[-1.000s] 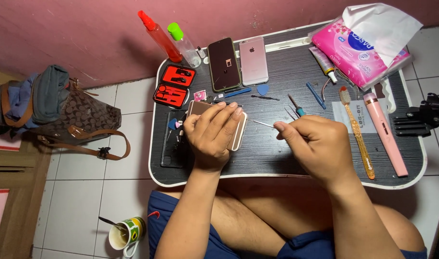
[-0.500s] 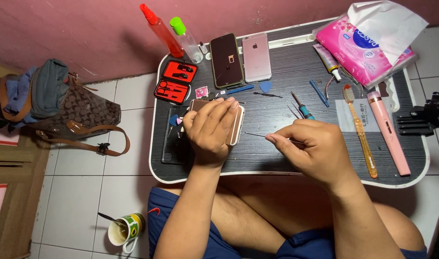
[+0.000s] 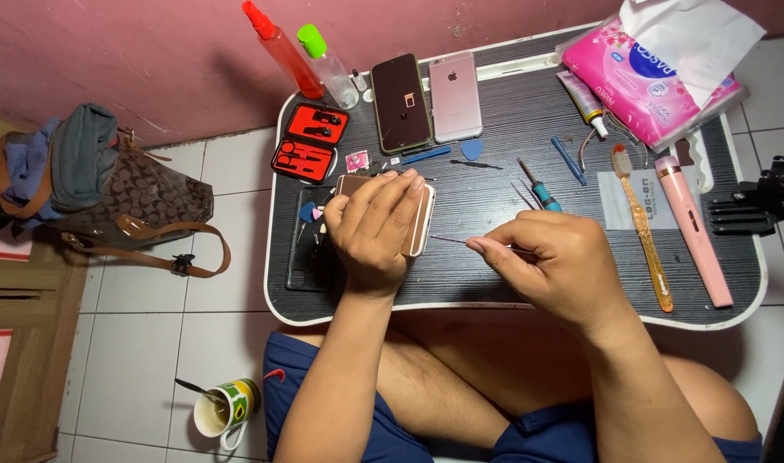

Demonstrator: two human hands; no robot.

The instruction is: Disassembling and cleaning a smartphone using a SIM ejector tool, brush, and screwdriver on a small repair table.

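While the left hand [image 3: 376, 225] clamps the phone [image 3: 419, 225] flat, the right hand [image 3: 553, 266] pinches tweezers [image 3: 450, 240].

A dark lap table [image 3: 495, 283] carries two phones [image 3: 428, 99], tools and tissues [image 3: 645, 73].
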